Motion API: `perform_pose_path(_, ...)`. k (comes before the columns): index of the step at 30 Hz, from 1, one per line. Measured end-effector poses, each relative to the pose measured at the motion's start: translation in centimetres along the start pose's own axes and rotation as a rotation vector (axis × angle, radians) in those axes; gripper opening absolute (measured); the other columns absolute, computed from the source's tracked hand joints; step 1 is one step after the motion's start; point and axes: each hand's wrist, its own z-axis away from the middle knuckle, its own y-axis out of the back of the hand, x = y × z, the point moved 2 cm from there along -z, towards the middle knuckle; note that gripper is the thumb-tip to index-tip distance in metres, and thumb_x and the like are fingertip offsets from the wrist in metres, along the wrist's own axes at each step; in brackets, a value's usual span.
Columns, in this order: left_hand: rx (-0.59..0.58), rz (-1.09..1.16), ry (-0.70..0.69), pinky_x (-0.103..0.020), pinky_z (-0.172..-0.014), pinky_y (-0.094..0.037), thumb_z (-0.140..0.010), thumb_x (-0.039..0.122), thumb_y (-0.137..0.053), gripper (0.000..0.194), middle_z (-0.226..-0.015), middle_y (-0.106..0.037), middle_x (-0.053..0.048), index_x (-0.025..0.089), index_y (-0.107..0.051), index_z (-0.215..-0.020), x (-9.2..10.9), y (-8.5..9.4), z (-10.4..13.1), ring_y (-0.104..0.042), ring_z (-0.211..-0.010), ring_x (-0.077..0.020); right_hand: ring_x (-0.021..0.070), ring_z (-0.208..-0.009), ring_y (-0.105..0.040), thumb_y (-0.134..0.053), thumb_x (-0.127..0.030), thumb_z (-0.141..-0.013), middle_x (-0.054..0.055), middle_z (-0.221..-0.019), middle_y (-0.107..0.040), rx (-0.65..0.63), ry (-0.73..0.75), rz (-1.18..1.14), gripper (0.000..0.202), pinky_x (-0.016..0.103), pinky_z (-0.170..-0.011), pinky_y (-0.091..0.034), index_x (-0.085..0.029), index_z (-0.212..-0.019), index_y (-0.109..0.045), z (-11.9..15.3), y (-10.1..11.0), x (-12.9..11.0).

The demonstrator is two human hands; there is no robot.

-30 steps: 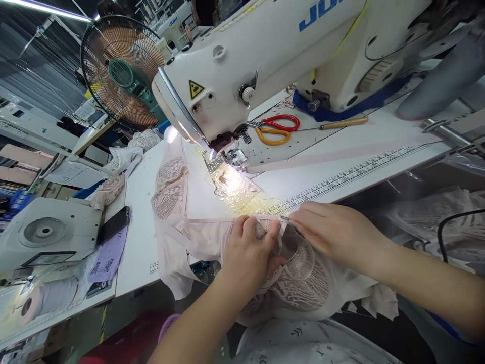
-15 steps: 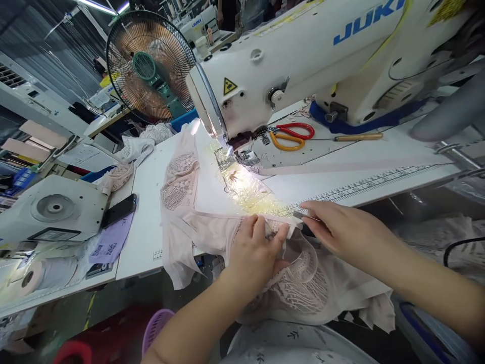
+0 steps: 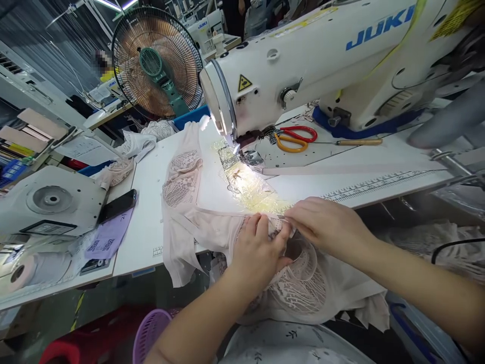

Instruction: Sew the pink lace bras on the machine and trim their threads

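A pale pink lace bra point(image 3: 212, 222) lies across the table's front edge, with lace cups and side wings. My left hand point(image 3: 257, 247) is closed on its edge, fingertips on top and thumb below. Close beside it, my right hand point(image 3: 326, 222) pinches a small grey metal tool whose tip touches the bra's edge; the fingers cover most of the tool, so its kind is unclear. More lace bra fabric point(image 3: 299, 288) hangs below my hands over the lap. Behind them stands a white sewing machine point(image 3: 265, 86), its lamp lighting yellowish clear tape on the bed.
Scissors point(image 3: 293, 139) with red and orange handles and a wooden-handled awl point(image 3: 358, 142) lie by the machine. A phone point(image 3: 118, 206) rests on purple paper at left, near another machine head point(image 3: 53, 199). A large fan point(image 3: 157, 63) stands behind. Below is a purple basket point(image 3: 151, 333).
My right hand has moved left, up to my left hand, bringing the small tool to the bra's edge. My left hand keeps its hold. The view has shifted slightly.
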Motion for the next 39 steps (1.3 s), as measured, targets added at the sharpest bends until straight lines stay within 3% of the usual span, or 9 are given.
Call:
perform_pose_path(7,0.015,0.008,-0.011,-0.049,-0.099,-0.044,-0.068,0.059,-0.075,0.080,-0.126,-0.049,-0.017,0.025,-0.049,-0.136,-0.1,0.1,0.0,-0.049,-0.120,-0.0350,0.0186,-0.066,-0.054,-0.048,-0.013,-0.089,0.003,-0.067,-0.060,-0.001,0.025,-0.022,0.023,0.028,-0.057,-0.033,-0.018,-0.072,-0.062,0.1,-0.1,0.2)
perform_pose_path(12,0.005,0.000,-0.025,-0.050,-0.098,-0.044,-0.071,0.058,-0.072,0.077,-0.126,-0.049,-0.017,0.026,-0.048,-0.137,0.0,0.0,-0.1,-0.049,-0.119,-0.0353,0.0175,-0.059,-0.051,-0.045,-0.011,-0.086,0.003,-0.061,-0.056,-0.031,0.072,0.009,0.027,0.028,-0.055,-0.034,-0.019,-0.063,-0.055,0.8,1.3,0.7)
perform_pose_path(16,0.011,-0.002,-0.021,-0.050,-0.098,-0.045,-0.068,0.059,-0.074,0.080,-0.127,-0.051,-0.018,0.026,-0.048,-0.137,0.1,-0.1,-0.1,-0.050,-0.120,-0.0358,0.0192,-0.068,-0.060,-0.041,-0.017,-0.092,0.006,-0.076,-0.065,0.074,-0.013,-0.019,0.024,0.028,-0.057,-0.039,-0.017,-0.092,-0.065,1.5,2.1,0.9)
perform_pose_path(19,0.028,-0.007,-0.019,-0.051,-0.099,-0.044,-0.067,0.059,-0.076,0.084,-0.129,-0.051,-0.020,0.025,-0.047,-0.138,0.1,-0.2,0.2,-0.051,-0.121,-0.0370,0.0169,-0.063,-0.058,-0.041,-0.012,-0.087,0.005,-0.078,-0.065,0.000,-0.061,-0.040,0.025,0.026,-0.051,-0.035,-0.018,-0.088,-0.065,1.1,1.4,0.7)
perform_pose_path(22,0.057,0.006,-0.039,-0.052,-0.101,-0.043,-0.068,0.059,-0.075,0.083,-0.132,-0.052,-0.022,0.024,-0.046,-0.138,0.0,-0.4,0.7,-0.050,-0.124,-0.0379,0.0179,-0.069,-0.059,-0.045,-0.014,-0.086,0.006,-0.078,-0.064,-0.058,-0.034,-0.054,0.021,0.027,-0.058,-0.038,-0.017,-0.075,-0.063,-0.2,0.5,0.0)
perform_pose_path(26,0.097,0.028,-0.043,-0.051,-0.104,-0.041,-0.076,0.056,-0.069,0.072,-0.139,-0.049,-0.021,0.025,-0.047,-0.137,-0.1,-0.3,1.8,-0.046,-0.131,-0.0355,0.0208,-0.074,-0.059,-0.049,-0.022,-0.091,0.005,-0.076,-0.065,-0.160,0.022,0.066,0.022,0.030,-0.063,-0.035,-0.018,-0.075,-0.064,-2.7,-0.1,-1.3)
perform_pose_path(29,0.142,0.054,0.000,-0.049,-0.106,-0.041,-0.083,0.049,-0.063,0.060,-0.140,-0.049,-0.020,0.021,-0.049,-0.134,0.1,-0.1,2.7,-0.047,-0.130,-0.0335,0.0196,-0.067,-0.056,-0.054,-0.015,-0.086,0.004,-0.069,-0.062,-0.254,0.056,0.171,0.022,0.030,-0.056,-0.026,-0.018,-0.065,-0.061,-4.0,-0.1,-2.1)
perform_pose_path(34,0.180,0.073,0.179,-0.047,-0.105,-0.043,-0.090,0.040,-0.053,0.053,-0.129,-0.057,-0.023,0.005,-0.053,-0.128,0.3,-0.4,3.7,-0.052,-0.124,-0.0333,0.0184,-0.061,-0.053,-0.055,-0.004,-0.077,0.006,-0.064,-0.059,-0.284,0.116,0.248,0.021,0.030,-0.053,-0.017,-0.017,-0.061,-0.058,-4.7,-0.1,-2.6)
perform_pose_path(39,0.233,-0.001,0.171,-0.043,-0.104,-0.043,-0.089,0.039,-0.055,0.051,-0.128,-0.060,-0.018,0.005,-0.054,-0.127,0.4,-1.1,3.7,-0.054,-0.120,-0.0306,0.0180,-0.059,-0.051,-0.053,0.000,-0.070,0.006,-0.062,-0.058,-0.266,0.221,0.308,0.021,0.029,-0.052,-0.015,-0.017,-0.058,-0.056,-4.9,-0.6,-3.2)
